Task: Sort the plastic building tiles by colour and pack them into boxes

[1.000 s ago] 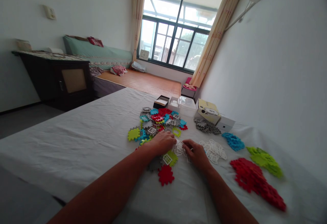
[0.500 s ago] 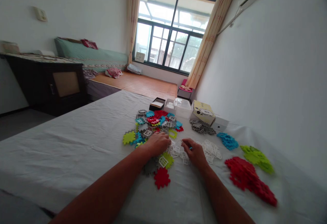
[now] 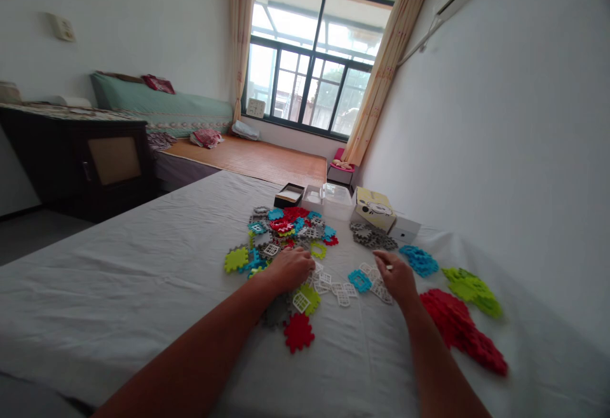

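The left hand [image 3: 293, 269] rests at the near edge of a mixed heap [image 3: 280, 224] of toothed plastic pieces, its fingers curled down beside loose white lattice pieces [image 3: 342, 293]; whether its grip is closed on one of them I cannot tell, as the fingertips are partly hidden; the right hand [image 3: 398, 278] is over a white pile [image 3: 380, 289], thumb and fingers bent together, with a small pale spot showing at the fingers; I cannot tell whether that grip holds a piece; a blue square frame [image 3: 353, 280] lies just left of the white pile, between the two hands; the mixed heap holds red, blue, grey, lime and white pieces, with a lime square [image 3: 236, 259] at its left edge and a red square [image 3: 299, 333] nearest the person; a white window piece [image 3: 301, 302] lies on another lime piece just above the red square; to the right, apart from one another, are a grey pile [image 3: 374, 235], a blue pile [image 3: 419, 261], a lime pile [image 3: 473, 292] and a large red pile [image 3: 462, 332]; a black box [image 3: 286, 201], a clear container [image 3: 337, 207] and a yellow box [image 3: 374, 207] stand beyond, all on the white-covered surface [image 3: 157, 265]
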`<state>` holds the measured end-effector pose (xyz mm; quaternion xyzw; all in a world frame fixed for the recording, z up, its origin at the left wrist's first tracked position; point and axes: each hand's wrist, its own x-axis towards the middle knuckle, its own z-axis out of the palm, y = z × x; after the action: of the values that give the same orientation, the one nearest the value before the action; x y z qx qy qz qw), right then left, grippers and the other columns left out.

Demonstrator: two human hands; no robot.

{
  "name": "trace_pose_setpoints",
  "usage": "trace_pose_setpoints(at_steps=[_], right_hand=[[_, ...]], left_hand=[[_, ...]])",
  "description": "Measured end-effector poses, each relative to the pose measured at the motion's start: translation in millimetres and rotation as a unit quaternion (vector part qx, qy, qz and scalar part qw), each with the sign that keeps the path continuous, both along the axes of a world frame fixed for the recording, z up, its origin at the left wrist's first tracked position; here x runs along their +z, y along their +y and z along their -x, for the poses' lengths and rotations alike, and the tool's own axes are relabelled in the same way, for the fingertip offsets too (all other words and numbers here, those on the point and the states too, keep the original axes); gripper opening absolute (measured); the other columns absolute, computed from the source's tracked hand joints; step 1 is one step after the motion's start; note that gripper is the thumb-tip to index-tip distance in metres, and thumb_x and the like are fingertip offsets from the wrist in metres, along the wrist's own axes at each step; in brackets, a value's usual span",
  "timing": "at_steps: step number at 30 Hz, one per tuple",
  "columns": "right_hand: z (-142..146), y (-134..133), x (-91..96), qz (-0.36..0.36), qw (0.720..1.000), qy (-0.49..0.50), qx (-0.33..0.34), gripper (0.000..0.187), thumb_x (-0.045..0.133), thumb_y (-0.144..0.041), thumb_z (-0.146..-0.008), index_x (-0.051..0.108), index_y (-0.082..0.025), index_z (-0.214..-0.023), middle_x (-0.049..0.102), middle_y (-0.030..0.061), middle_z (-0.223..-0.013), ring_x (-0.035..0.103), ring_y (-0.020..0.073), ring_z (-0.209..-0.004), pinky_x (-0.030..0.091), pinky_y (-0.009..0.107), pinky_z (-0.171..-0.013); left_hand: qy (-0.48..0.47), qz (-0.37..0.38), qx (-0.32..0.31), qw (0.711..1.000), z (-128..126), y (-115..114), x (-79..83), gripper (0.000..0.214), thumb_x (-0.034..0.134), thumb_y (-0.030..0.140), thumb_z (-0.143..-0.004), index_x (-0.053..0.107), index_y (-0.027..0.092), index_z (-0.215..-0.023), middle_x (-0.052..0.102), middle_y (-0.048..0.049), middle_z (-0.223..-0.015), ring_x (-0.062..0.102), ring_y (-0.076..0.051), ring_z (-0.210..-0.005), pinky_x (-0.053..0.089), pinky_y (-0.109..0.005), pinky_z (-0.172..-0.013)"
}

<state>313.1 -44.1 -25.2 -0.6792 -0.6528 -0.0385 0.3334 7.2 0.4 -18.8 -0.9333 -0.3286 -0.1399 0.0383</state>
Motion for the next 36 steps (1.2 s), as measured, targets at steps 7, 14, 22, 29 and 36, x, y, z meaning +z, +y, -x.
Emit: trace_pose_setpoints(at_steps=[7,14,22,29,36], right_hand=[[31.1,-5.0,-0.6,0.145,0.971,-0.053,0.183,0.042,0.060,-0.040,-0.074,0.063,-0.021,-0.111,0.065,0.0073,-0.110,0.055,0.0235,-0.102,0.040,0.037,-0.092],[34.6,-6.0,0.7,0.112,0.986,-0.070,0.103,0.036,0.047,-0.030,-0.080,0.064,-0.020,-0.110,0.069,0.0072,-0.102,0.064,0.0207,-0.088,0.047,0.032,-0.081],[-11.8,6.5,36.2,-0.013,0.999,0.016,-0.041,0.033,0.044,-0.038,-0.083,0.064,-0.025,-0.105,0.071,0.0032,-0.094,0.066,0.0181,-0.082,0.048,0.026,-0.072],[-106.9,19.3,40.7,0.028,0.977,0.005,-0.213,0.028,0.046,-0.027,-0.077,0.067,-0.014,-0.091,0.071,0.0141,-0.088,0.065,0.0265,-0.085,0.047,0.035,-0.073],[-22.0,21.4,34.5,0.088,0.995,-0.027,0.027,0.026,0.051,-0.031,-0.080,0.066,-0.021,-0.098,0.070,0.0051,-0.096,0.064,0.0183,-0.084,0.047,0.029,-0.078]], left_hand=[[0.003,0.002,-0.002,1.000,1.5,-1.4,3.2,0.018,0.048,0.026,-0.085,0.066,0.023,-0.086,0.064,-0.0041,-0.089,0.057,-0.019,-0.087,0.043,-0.029,-0.075],[0.007,-0.003,-0.005,1.000,0.9,-0.2,3.0,0.019,0.047,0.026,-0.086,0.065,0.023,-0.085,0.064,-0.0033,-0.089,0.057,-0.019,-0.087,0.043,-0.030,-0.075],[0.000,0.013,-0.001,1.000,2.1,-1.2,7.3,0.020,0.046,0.027,-0.087,0.066,0.024,-0.086,0.064,-0.0031,-0.090,0.056,-0.018,-0.087,0.042,-0.028,-0.076],[0.004,0.017,0.000,1.000,2.1,-1.0,6.5,0.020,0.045,0.027,-0.087,0.066,0.024,-0.086,0.063,-0.0034,-0.089,0.056,-0.018,-0.087,0.042,-0.028,-0.075],[-0.002,0.013,-0.002,1.000,2.2,-1.0,6.2,0.021,0.046,0.028,-0.087,0.066,0.023,-0.084,0.063,-0.0041,-0.088,0.057,-0.018,-0.086,0.043,-0.029,-0.075]])
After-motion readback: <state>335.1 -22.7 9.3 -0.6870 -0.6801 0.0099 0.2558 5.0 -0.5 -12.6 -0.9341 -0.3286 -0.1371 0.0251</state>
